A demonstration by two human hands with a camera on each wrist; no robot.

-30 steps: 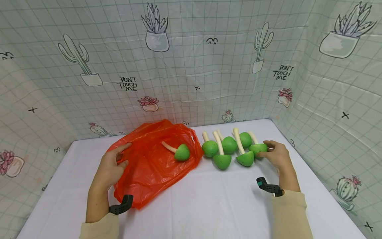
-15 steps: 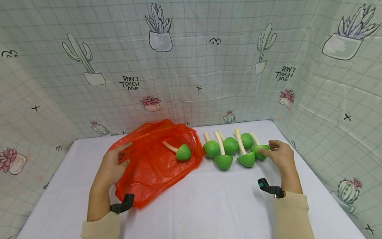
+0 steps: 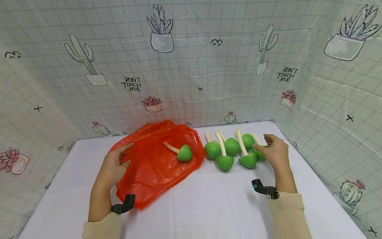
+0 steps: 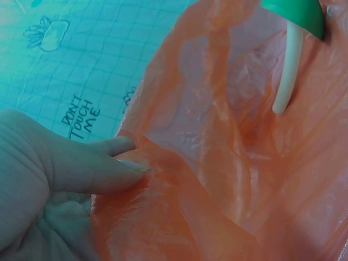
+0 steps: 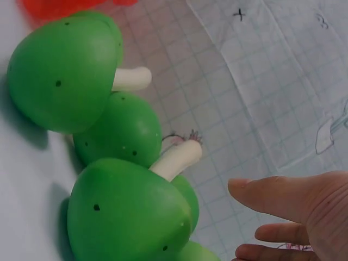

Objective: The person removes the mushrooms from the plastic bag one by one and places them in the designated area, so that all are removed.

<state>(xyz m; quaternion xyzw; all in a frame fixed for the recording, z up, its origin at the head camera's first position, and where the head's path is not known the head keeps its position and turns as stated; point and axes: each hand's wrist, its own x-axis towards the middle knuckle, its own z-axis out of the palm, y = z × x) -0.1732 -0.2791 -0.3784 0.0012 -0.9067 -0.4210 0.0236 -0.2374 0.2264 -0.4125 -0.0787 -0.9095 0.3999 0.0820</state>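
Note:
My left hand (image 3: 111, 167) pinches the left edge of a red plastic bag (image 3: 149, 186) that lies spread on the table. In the left wrist view the thumb presses on the bag film, with a finger behind it. On the bag rests one toy mushroom (image 3: 184, 153) with a green cap and pale stem. Several more such mushrooms lie in a cluster right of the bag, among them a front one (image 3: 224, 163). My right hand (image 3: 276, 151) hovers by the cluster's right end, partly hiding the rightmost mushroom (image 3: 260, 155). In the right wrist view its extended fingers hold nothing.
A white-covered table (image 3: 203, 205) carries everything. Cloth printed with a grid and cactus drawings (image 3: 191, 66) rises behind it and along both sides. Black cameras (image 3: 264, 188) are strapped to both wrists.
My right hand has come away from the rightmost mushroom, rising a little and shifting left over it. The left hand keeps its grip on the bag. The head view has turned slightly left.

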